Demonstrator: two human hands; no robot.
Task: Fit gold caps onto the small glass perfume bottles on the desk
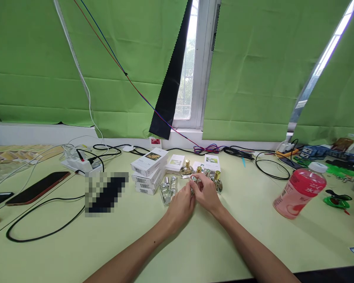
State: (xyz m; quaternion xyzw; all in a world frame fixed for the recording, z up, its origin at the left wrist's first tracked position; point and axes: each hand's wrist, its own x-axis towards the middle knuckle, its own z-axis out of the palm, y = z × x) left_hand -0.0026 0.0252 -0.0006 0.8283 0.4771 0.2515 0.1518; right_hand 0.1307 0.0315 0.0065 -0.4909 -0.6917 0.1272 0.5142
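Near the middle of the table, my left hand [181,202] and my right hand [207,192] meet with their fingers closed on a small perfume bottle [194,179]. Most of that bottle is hidden behind the fingers; a silvery top shows. Clear glass bottles [165,192] stand close to the left of my left hand. Just beyond my hands is a round perfume bottle [187,171] with a gold cap. More bottles with gold and silver caps, including a dark rounded one [218,182], stand partly hidden behind my right hand.
White boxes [147,181] are stacked left of the bottles, with other boxes [175,163] behind. A pink drink bottle [301,190] stands tilted in view at right. Phones [39,188], a power strip [84,165] and black cables [47,200] lie at left. A person's hand shows at the right edge.
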